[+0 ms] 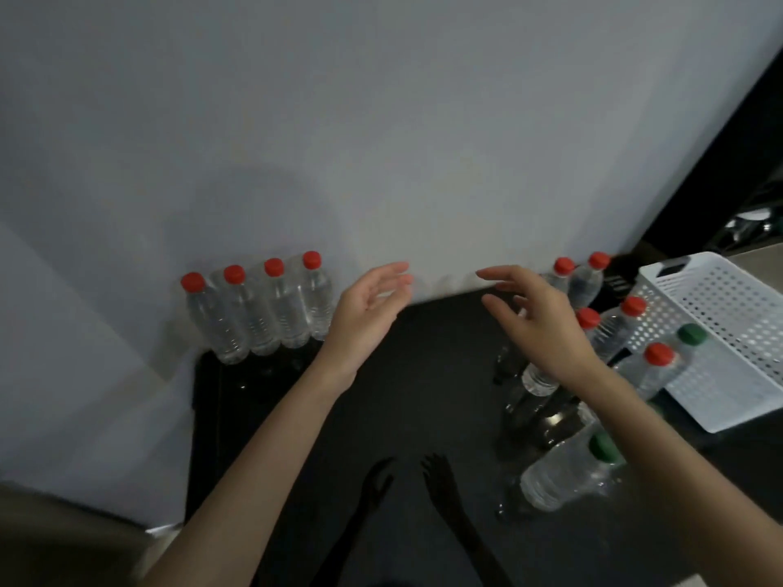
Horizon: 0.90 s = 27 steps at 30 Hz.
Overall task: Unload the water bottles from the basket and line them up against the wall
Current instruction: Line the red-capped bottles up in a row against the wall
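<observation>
clear plastic bottles (258, 315), red caps: 4 in a row at the wall (381, 120), mid left; more bunched mid right by the basket (720, 298). left hand (368, 309) & right hand (536, 322) apart, fingers loose, holding nothing. full ones prob heavy-ish, slick; grab mid-body.

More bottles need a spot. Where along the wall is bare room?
Free: the wall stretch between the four-bottle row and the two red-capped bottles, plus the dark tabletop before it. Crowded: loose bottles beside the white basket.
</observation>
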Motion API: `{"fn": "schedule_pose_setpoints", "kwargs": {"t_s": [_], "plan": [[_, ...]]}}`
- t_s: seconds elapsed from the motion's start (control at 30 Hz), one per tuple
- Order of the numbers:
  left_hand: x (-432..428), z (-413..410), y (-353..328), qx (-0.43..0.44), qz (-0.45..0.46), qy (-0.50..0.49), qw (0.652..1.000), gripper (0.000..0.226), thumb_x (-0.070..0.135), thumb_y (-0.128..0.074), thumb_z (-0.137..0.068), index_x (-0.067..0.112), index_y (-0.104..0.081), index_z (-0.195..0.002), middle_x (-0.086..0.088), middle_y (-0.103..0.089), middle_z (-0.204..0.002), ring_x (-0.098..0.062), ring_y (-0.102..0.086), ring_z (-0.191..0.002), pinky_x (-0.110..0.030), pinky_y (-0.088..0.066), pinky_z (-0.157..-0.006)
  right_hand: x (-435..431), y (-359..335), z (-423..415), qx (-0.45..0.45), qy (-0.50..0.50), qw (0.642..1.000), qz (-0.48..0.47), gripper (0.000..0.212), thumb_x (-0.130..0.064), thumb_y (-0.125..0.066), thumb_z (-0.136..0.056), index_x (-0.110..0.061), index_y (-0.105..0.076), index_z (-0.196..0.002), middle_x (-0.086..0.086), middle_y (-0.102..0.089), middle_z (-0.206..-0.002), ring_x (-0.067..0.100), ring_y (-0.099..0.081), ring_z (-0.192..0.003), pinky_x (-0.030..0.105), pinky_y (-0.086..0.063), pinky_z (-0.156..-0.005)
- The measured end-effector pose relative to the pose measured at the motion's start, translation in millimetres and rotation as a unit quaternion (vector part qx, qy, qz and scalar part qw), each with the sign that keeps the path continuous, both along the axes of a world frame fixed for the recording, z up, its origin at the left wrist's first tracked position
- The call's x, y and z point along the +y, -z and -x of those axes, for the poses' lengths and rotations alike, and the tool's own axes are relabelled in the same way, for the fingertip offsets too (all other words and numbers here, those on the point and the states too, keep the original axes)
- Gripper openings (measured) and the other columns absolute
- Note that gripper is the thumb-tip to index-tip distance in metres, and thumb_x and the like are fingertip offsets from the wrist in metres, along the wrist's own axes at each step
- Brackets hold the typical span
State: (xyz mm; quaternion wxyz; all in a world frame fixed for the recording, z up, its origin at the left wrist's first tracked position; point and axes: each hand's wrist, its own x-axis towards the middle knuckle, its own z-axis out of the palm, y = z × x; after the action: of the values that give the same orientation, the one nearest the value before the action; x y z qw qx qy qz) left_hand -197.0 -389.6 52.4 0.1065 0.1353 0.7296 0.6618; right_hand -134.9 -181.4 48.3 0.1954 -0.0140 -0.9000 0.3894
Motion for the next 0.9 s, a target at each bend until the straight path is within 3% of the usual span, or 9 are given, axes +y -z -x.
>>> {"fn": "schedule_pose_setpoints", "kwargs": {"t_s": [0.13, 0.2, 0.27, 0.47, 0.7, 0.83, 0.9], "plan": [[56.8, -20.7, -2.0, 0.013, 0.018, 0.066, 0.998, 0.032, 0.022, -0.059, -0.095, 0.030, -0.057, -0.126, 0.014, -0.062, -0.122, 0.007, -0.058, -0.107, -0.020, -0.048, -0.095, 58.2, -3.7, -22.1, 0.017, 0.037, 0.999, -0.009, 0.028, -0.014, -0.064, -0.089, -0.020, -0.063, -0.117, -0.017, -0.061, -0.107, 0.004, -0.060, -0.104, 0.018, -0.048, -0.087], [88.7, -29.6, 1.4, 0.014, 0.034, 0.080, 0.996, 0.037, 0.022, -0.058, -0.095, 0.026, -0.054, -0.132, 0.012, -0.060, -0.126, 0.011, -0.058, -0.101, -0.010, -0.049, -0.085, 88.3, -1.7, -30.6, 0.012, 0.041, 0.999, -0.017, 0.028, -0.016, -0.064, -0.090, -0.022, -0.063, -0.117, -0.020, -0.058, -0.106, 0.004, -0.059, -0.102, 0.014, -0.044, -0.086], [121.1, -37.3, 6.8, 0.018, 0.051, 0.079, 0.995, 0.042, 0.021, -0.059, -0.095, 0.024, -0.051, -0.136, 0.009, -0.058, -0.131, 0.007, -0.059, -0.102, -0.006, -0.049, -0.077, 118.5, 0.8, -36.9, -0.002, 0.032, 0.999, -0.032, 0.029, -0.018, -0.064, -0.090, -0.025, -0.061, -0.118, -0.012, -0.060, -0.111, 0.006, -0.059, -0.103, 0.018, -0.046, -0.085], [210.2, -49.9, 35.9, 0.004, 0.110, 0.060, 0.992, 0.052, 0.027, -0.063, -0.092, 0.027, -0.044, -0.141, 0.000, -0.049, -0.142, -0.018, -0.052, -0.125, -0.031, -0.043, -0.102, 195.5, 15.1, -54.0, -0.033, -0.011, 0.995, -0.092, 0.030, -0.020, -0.062, -0.090, -0.019, -0.059, -0.120, -0.009, -0.055, -0.113, 0.000, -0.052, -0.092, 0.002, -0.035, -0.074], [278.2, -45.5, 74.2, -0.039, 0.168, 0.033, 0.984, 0.072, 0.029, -0.070, -0.086, 0.025, -0.033, -0.148, -0.005, -0.038, -0.151, -0.025, -0.039, -0.137, -0.038, -0.035, -0.108, 256.1, 58.6, -64.7, -0.101, -0.056, 0.990, -0.087, 0.033, -0.015, -0.064, -0.089, -0.016, -0.059, -0.121, -0.006, -0.057, -0.111, 0.001, -0.052, -0.093, 0.001, -0.035, -0.073], [297.0, -31.9, 96.1, -0.049, 0.205, 0.029, 0.977, 0.072, 0.023, -0.074, -0.083, 0.020, -0.037, -0.145, -0.004, -0.044, -0.147, -0.024, -0.041, -0.135, -0.039, -0.036, -0.108, 270.8, 91.0, -65.6, -0.142, -0.068, 0.985, -0.066, 0.034, -0.014, -0.065, -0.087, -0.014, -0.058, -0.121, -0.002, -0.060, -0.111, 0.007, -0.056, -0.095, 0.016, -0.041, -0.083], [303.2, -25.8, 107.0, -0.063, 0.221, 0.035, 0.973, 0.071, 0.020, -0.076, -0.081, 0.019, -0.041, -0.142, -0.003, -0.051, -0.140, -0.022, -0.047, -0.131, -0.040, -0.039, -0.108, 273.2, 106.2, -67.5, -0.141, -0.086, 0.985, -0.047, 0.032, -0.014, -0.067, -0.086, -0.017, -0.057, -0.116, -0.002, -0.062, -0.105, 0.005, -0.056, -0.091, 0.020, -0.042, -0.081]]}}
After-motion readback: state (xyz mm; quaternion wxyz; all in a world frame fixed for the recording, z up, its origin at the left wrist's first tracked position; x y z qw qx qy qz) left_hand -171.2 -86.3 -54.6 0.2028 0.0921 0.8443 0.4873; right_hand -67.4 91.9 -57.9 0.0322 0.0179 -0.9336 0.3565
